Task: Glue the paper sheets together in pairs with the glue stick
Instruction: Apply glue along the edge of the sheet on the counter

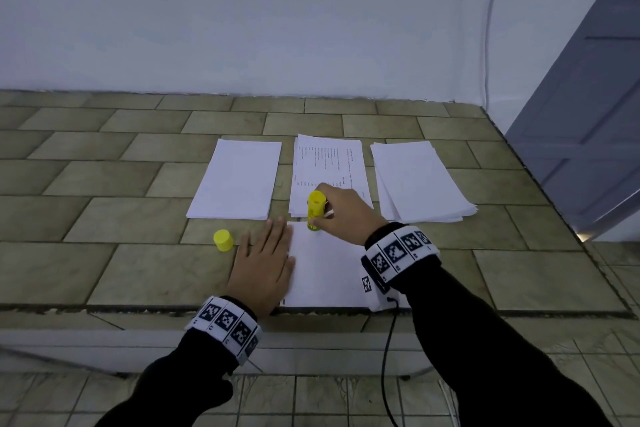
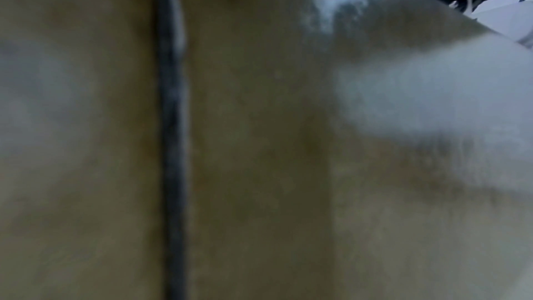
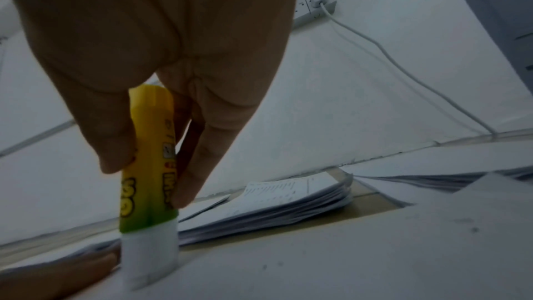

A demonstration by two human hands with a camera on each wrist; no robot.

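From the head camera I see a tiled counter (image 1: 104,184) running to a pale wall, with three paper stacks at the back: a blank stack (image 1: 237,180) on the left, a printed stack (image 1: 327,166) in the middle and a fanned blank stack (image 1: 419,180) on the right. Nearer me lies a single sheet (image 1: 329,274); my left hand (image 1: 265,270) lies flat with straight fingers across its left edge and the counter, and my right hand (image 1: 341,215) grips the yellow glue stick (image 1: 316,210) upright at the sheet's far left corner. The yellow cap (image 1: 223,240) stands on the counter just left of my left hand. The left wrist view is a blur of tile and a dark grout line, no fingers discernible. On the right wrist view, thumb and fingers (image 3: 202,156) pinch the glue stick (image 3: 150,168), its white tip touching the sheet (image 3: 346,259), with the printed stack (image 3: 288,200) behind
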